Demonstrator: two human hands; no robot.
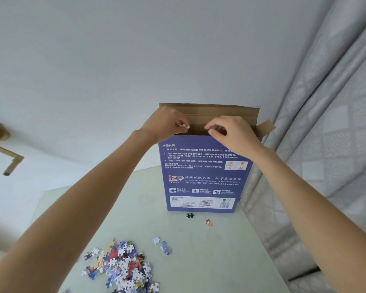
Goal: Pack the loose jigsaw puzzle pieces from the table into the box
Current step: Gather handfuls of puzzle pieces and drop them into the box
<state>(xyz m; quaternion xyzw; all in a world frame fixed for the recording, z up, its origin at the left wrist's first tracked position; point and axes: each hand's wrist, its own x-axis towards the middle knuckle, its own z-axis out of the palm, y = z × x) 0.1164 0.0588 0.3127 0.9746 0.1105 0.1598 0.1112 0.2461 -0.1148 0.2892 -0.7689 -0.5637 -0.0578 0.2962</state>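
Pinching a pale jigsaw piece (184, 126) between thumb and fingertips, the left hand (167, 123) hovers at the open top of the tall blue cardboard box (201, 172), which stands upright on the pale green table (209, 256). The right hand (230, 134) sits just beside it at the box's mouth, fingers curled down over the front edge; whether it holds a piece of its own cannot be told, since the fingertips hide whatever is under them. The brown inner flap (209, 113) stands up behind both hands.

Lower on the table, a heap of loose multicoloured puzzle pieces (123, 265) lies well apart from the box, with a few strays (163, 245) near it, and a dark piece (190, 215) and an orange piece (208, 223) close to the box's foot. Judging by that heap, most of the packing is left to do.
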